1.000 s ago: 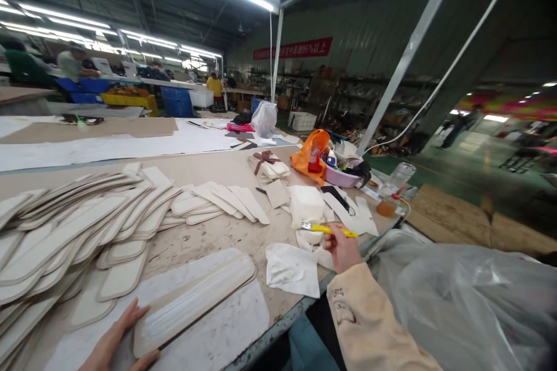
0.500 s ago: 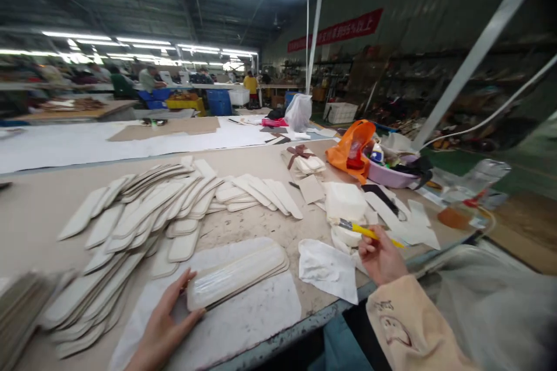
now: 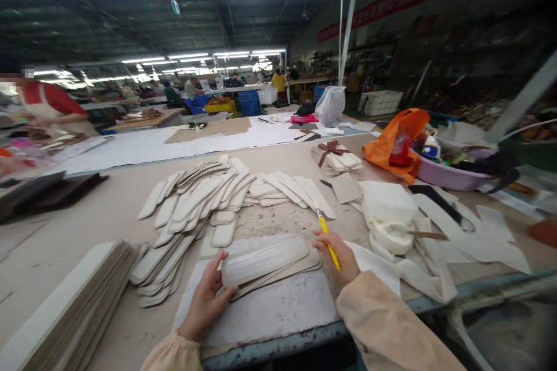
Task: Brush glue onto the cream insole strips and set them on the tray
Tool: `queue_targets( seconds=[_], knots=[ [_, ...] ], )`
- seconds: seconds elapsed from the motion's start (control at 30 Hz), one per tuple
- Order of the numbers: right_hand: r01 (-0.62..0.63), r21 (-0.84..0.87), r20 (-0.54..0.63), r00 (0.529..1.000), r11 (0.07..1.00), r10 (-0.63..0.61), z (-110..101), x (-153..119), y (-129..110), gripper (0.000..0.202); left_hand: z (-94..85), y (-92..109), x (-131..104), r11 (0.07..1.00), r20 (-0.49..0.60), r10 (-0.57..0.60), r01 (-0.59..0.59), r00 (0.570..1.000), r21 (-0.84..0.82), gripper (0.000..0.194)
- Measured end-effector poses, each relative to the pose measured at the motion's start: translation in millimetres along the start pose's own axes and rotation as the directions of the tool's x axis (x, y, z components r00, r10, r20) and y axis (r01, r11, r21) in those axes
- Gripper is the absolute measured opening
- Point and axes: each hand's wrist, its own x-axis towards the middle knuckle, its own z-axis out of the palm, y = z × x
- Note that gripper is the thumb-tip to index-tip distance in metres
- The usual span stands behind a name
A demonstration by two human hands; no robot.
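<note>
At lower centre, our left hand (image 3: pixel 209 297) clamps the pale strip (image 3: pixel 266 261) by its end, apparently to steady it, while right of centre our right hand (image 3: pixel 342 258) grips the yellow brush (image 3: pixel 323 225) low, seemingly leaving its tip clear.

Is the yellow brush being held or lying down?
Held: the right hand grips the brush by its yellow handle.

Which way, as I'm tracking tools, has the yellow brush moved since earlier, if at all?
Yes, the brush went leftward, from in front of the white container to clear of its left side.
</note>
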Motion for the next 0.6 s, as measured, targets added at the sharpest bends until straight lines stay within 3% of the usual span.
queue_targets(
  seconds=[0.1,0.23,0.5,0.6],
  knots=[
    [0.129,-0.112,0.020,0.992,0.985,-0.127,5,-6,11,0.013,1.6,13,1,0.968,0.045,-0.053,0.062,0.998,-0.242,0.080],
    [0.186,-0.190,0.039,0.983,0.964,-0.182,6,-10,14,0.012,2.4,34,5,0.923,0.018,-0.072,0.074,0.997,-0.377,0.082],
    [0.146,-0.164,0.056,0.989,0.976,-0.139,5,-13,5,0.004,1.9,80,25,0.915,-0.013,-0.037,0.029,0.999,-0.403,0.082],
    [0.128,-0.177,0.063,0.991,0.976,-0.119,4,-14,6,0.003,2.2,85,32,0.924,0.011,-0.042,0.042,0.999,-0.381,0.083]
  ],
)
